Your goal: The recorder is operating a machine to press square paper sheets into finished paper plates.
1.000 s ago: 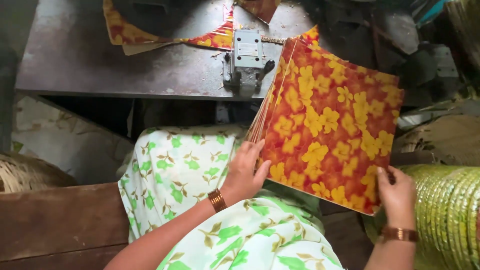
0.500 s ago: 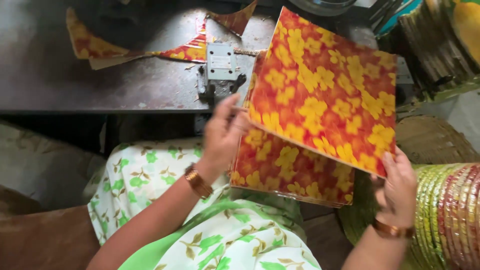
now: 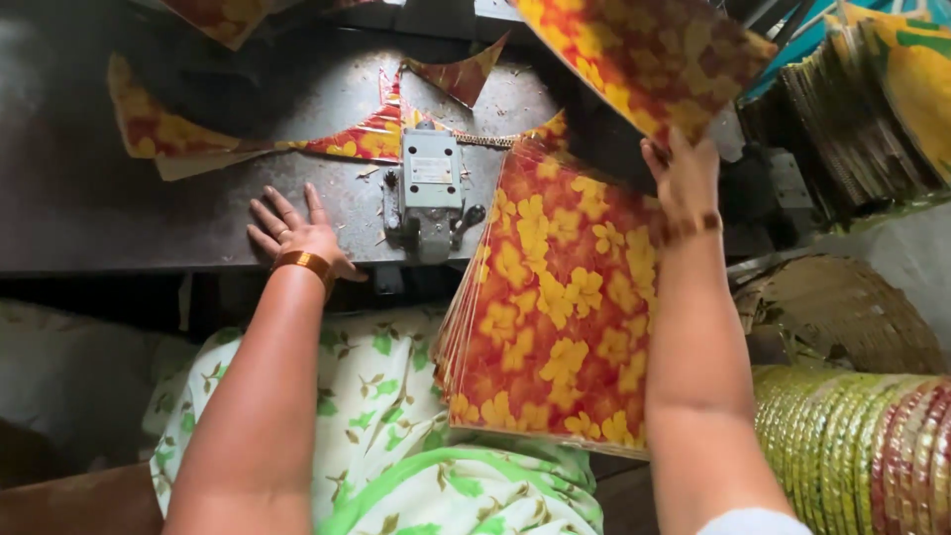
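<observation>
A stack of square orange-red sheets with yellow flowers (image 3: 555, 307) leans from my lap up against the metal table's edge. My right hand (image 3: 684, 178) grips one such flowered sheet (image 3: 644, 54) and holds it lifted over the table's far right. My left hand (image 3: 292, 230) lies flat on the grey metal table (image 3: 99, 218), fingers spread, holding nothing, just left of a small grey metal device (image 3: 429, 188) fixed at the table's front edge. Both wrists wear bangles.
Flowered offcut scraps (image 3: 248, 139) lie on the table behind the device. Stacks of finished sheets (image 3: 892, 109) stand at the right, a woven basket (image 3: 852, 317) below them, and a row of green and gold rings (image 3: 862, 446) at the lower right.
My right hand has lifted one sheet up and away toward the table's far right. My left hand has left the stack and come down flat on the table.
</observation>
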